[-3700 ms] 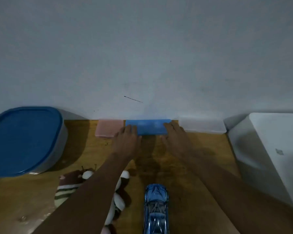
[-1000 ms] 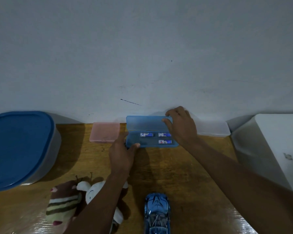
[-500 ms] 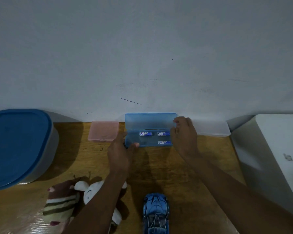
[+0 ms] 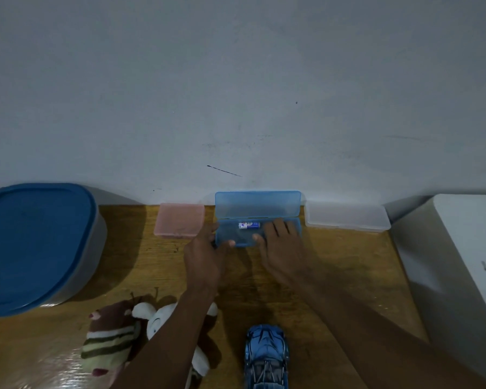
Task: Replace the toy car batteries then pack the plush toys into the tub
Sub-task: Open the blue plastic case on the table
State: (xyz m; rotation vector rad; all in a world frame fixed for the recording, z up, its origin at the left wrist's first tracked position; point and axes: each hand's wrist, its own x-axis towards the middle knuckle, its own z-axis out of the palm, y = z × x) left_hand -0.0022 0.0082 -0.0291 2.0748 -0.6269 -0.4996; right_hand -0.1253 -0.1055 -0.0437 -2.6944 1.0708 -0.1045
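Now: fetching fresh cells, by the look of the layout; packing not begun.
Battery (image 4: 249,225): one in view, lying crosswise along the tray's back wall, just left of the right hand (image 4: 281,248). Any others are hidden under that hand.
Battery case (image 4: 233,237): blue, open, middle of the far edge of the bench (image 4: 334,276); lid (image 4: 257,204) tipped up against the wall (image 4: 236,80).
Right hand pose: palm down, fingers fairly straight and spread over the right half of the tray, thumb near the front wall. Not closed on anything I can see.
Left hand (image 4: 205,254): pinches the case's left front corner, thumb on the front wall, fingers round the left end; forearm crosses over the plush toys (image 4: 115,341).
Doing it well: pin the light case with the left pinch so it can't skid; roll a cell against the tray wall, take it by its sides, lift straight up clear of the lid. Check polarity before the car.
Toy car (image 4: 265,357): blue, on its wheels, middle of the near edge, well apart from the case.
Plush toys: striped and white, touching, near edge, left of the car.
Tub (image 4: 94,248): far-left corner, blue cover (image 4: 34,242) on.
Neighbours: pink case (image 4: 180,220) just left, clear case (image 4: 347,216) just right, both closed; white box (image 4: 460,262) along the right edge.
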